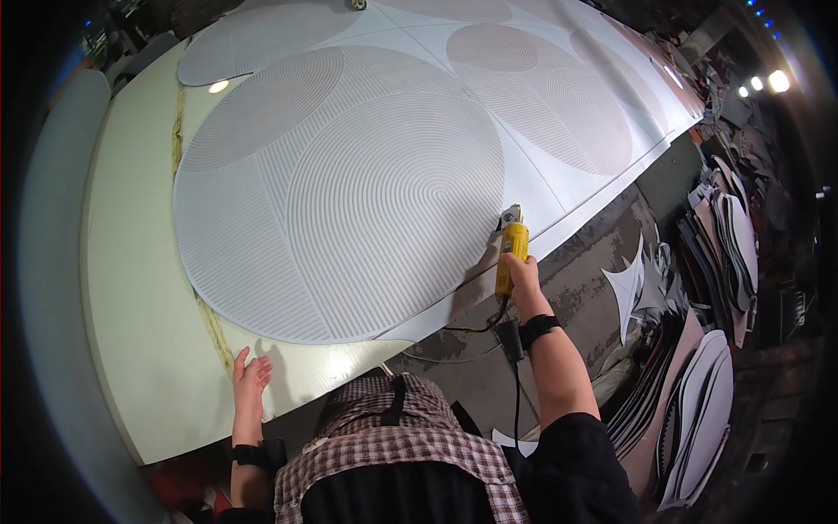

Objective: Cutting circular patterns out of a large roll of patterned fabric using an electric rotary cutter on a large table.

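Items in my head view, listed from where I sit:

Cutter (515, 240): yellow body, metal head pointing far, set at the right rim of the near oval (375, 192). Whether the blade bites, I cannot tell.

Right hand (525, 279): bare, fingers wrapped round the rear of the cutter; black band (539, 328) at the wrist.

Left hand (251, 371): bare, fingers loosely spread and holding nothing, at the near left of the desk (131, 332). Contact with the surface I cannot confirm. Second black band (250, 455) on that wrist.

Cord (504, 311): black, leaving the near end of the cutter and curving left.

Sheet (534, 196): pale, spread over the desk, printed with ovals of grey and pinkish-grey ridged lines. The near oval is the largest in my view; another oval (550, 96) lies far right of it, a third (271, 39) far left.

Desk: cream, bare along the left and near sides.

Scrap (625, 284): white, pointed at its corners, right of the desk, low down.

Stacks: thin curved pieces standing on edge, one far right (738, 244), one near right (698, 410).

Garment (393, 444): brown-and-white check, on the wearer, near centre.
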A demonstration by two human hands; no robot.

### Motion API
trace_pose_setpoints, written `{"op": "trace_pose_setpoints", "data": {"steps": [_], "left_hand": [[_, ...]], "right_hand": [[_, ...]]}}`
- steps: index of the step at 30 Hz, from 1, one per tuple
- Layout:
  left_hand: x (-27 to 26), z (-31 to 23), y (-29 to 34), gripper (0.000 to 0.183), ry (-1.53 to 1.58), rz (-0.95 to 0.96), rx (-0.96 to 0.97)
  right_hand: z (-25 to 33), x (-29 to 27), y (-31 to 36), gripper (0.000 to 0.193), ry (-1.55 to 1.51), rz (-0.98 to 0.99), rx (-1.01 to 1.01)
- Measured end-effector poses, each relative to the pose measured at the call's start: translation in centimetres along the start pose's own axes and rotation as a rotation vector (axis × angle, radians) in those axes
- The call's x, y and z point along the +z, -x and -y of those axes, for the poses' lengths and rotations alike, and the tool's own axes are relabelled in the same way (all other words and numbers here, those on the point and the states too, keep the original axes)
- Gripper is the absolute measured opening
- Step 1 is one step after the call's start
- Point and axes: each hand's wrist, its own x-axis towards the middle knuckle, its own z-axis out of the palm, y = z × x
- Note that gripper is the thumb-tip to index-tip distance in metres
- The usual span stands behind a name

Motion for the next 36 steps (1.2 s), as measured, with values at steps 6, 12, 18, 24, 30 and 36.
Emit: {"op": "trace_pose_setpoints", "data": {"steps": [6,12,18,24,30,36], "left_hand": [[-0.8,-1.4,-0.8,0.048,-0.030,-0.018,0.027],[-2.9,-0.7,-0.7,0.052,-0.004,-0.091,0.024],[-3.4,0.5,-0.2,0.051,-0.003,-0.197,-0.032],[-0.8,1.7,-0.1,0.049,-0.008,-0.269,-0.056],[4.7,2.3,-0.3,0.044,-0.057,-0.273,-0.033],[7.4,4.0,-0.7,0.045,-0.101,-0.313,0.014]], "right_hand": [[1.8,0.4,-2.9,0.047,0.034,-0.015,-0.029],[3.2,0.0,-6.7,0.045,0.092,-0.009,-0.066],[4.8,-0.2,-10.8,0.043,0.215,0.001,-0.129],[7.0,0.4,-14.4,0.051,0.327,0.056,-0.125],[7.9,0.2,-19.2,0.051,0.357,0.089,-0.161],[9.4,2.1,-21.6,0.050,0.357,0.161,-0.198]]}}
